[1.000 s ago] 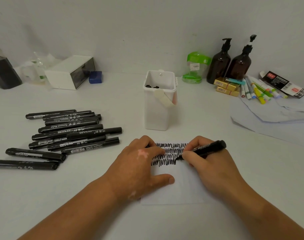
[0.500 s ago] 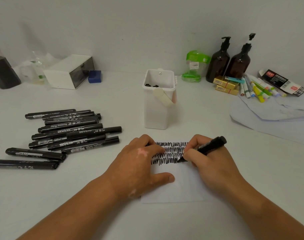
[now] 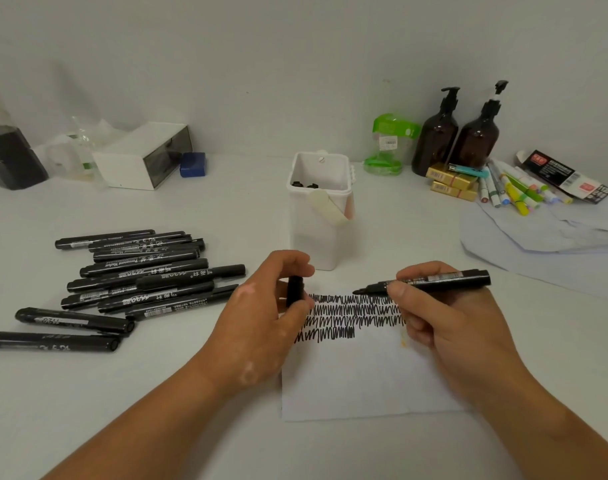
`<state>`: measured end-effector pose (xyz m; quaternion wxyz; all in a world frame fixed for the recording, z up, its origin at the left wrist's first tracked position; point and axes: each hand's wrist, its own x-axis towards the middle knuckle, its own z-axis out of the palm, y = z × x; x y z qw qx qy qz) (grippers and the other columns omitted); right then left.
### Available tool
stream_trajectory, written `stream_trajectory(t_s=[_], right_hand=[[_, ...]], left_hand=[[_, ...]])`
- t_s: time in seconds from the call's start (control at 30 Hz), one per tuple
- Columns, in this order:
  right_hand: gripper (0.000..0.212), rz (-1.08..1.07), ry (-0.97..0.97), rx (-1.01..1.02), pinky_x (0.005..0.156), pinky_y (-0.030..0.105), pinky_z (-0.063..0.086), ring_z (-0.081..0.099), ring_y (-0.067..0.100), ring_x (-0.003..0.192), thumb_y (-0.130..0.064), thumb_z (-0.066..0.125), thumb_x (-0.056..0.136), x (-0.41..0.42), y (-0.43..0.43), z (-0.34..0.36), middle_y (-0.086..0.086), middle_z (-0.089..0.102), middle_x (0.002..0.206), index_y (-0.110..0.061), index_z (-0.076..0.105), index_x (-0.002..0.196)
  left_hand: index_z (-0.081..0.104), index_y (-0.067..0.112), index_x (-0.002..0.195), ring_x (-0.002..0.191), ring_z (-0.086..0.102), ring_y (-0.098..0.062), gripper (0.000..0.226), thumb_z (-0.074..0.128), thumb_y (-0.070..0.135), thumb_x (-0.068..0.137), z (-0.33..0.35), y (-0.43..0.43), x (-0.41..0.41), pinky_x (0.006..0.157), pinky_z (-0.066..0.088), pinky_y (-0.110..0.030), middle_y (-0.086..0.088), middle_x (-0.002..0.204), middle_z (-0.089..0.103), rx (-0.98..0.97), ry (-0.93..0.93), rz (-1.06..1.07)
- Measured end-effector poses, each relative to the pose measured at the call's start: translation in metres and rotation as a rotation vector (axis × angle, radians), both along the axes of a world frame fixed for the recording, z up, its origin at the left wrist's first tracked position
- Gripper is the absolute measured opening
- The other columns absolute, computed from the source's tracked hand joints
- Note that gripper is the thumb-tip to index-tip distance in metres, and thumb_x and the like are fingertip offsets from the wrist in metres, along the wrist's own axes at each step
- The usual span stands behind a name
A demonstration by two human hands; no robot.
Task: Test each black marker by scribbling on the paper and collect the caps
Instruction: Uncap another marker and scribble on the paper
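Note:
A white sheet of paper (image 3: 361,375) lies in front of me, its upper part covered with rows of black scribble (image 3: 344,315). My right hand (image 3: 447,320) holds an uncapped black marker (image 3: 434,280) level above the paper, tip pointing left. My left hand (image 3: 261,317) pinches a black cap (image 3: 294,289) upright over the paper's left edge. A pile of several black markers (image 3: 139,275) lies on the left of the table. Behind the paper stands a white container (image 3: 319,230) with black caps (image 3: 304,185) inside.
Along the back wall stand two brown pump bottles (image 3: 458,133), a green plastic pack (image 3: 387,147), yellow boxes (image 3: 451,181), coloured pens (image 3: 513,192), a white box (image 3: 143,157) and a dark container (image 3: 8,157). Loose pale sheets (image 3: 544,244) lie at right.
My right hand has lifted the marker off the paper and turned it level. My left hand has risen from the paper, and the black cap in its fingers now shows.

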<state>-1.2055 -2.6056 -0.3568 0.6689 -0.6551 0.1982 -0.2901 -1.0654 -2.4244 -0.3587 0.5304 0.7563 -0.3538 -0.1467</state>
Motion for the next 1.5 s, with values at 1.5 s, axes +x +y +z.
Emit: stream_trajectory(t_s=[1.5], right_hand=[[0.011,-0.014,0.051,-0.362,0.048,0.014,0.041,0.052,0.004,0.048,-0.027,0.079,0.067,-0.004,0.035,0.016,0.001,0.066,0.057,-0.028,0.072,0.075]], left_hand=[[0.047,0.021,0.082,0.051,0.032,-0.013,0.032,0.047,0.050,0.096,-0.002,-0.008,-0.026,0.051,0.032,-0.030,0.009,0.055,0.042,-0.326,0.155,-0.194]])
